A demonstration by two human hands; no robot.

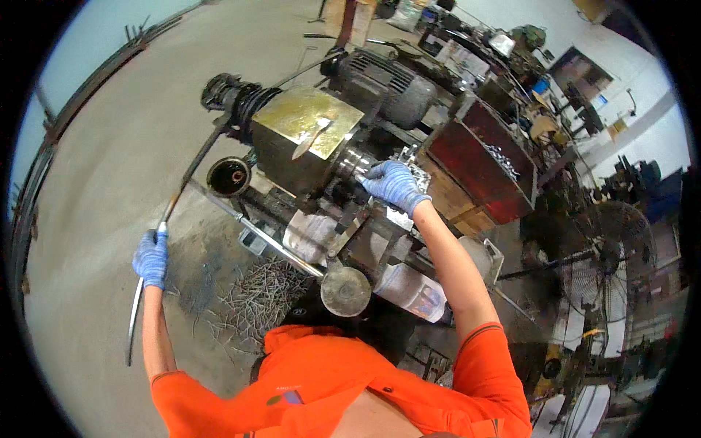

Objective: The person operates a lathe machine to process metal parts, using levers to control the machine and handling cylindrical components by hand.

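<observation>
My left hand [151,258], in a blue knitted glove, is closed around a long metal rod [136,314]. The rod slants up from below the hand toward a dark pipe [196,162] at the machine's left end. My right hand [394,184], gloved alike, is at the shiny round spindle end [354,162] of a greasy lathe-like machine. Its fingers are bent together at the spindle, and whatever lies between them is hidden. On the machine's yellowish oily top plate [292,109] lies a small wooden-handled tool [310,140].
An electric motor [394,84] sits behind the machine. At right stands a dark red metal bin [475,164] with small shiny parts. Thin metal scraps [263,299] are heaped on the floor before me, beside a round stool-like disc [345,290]. A fan [610,233] stands far right.
</observation>
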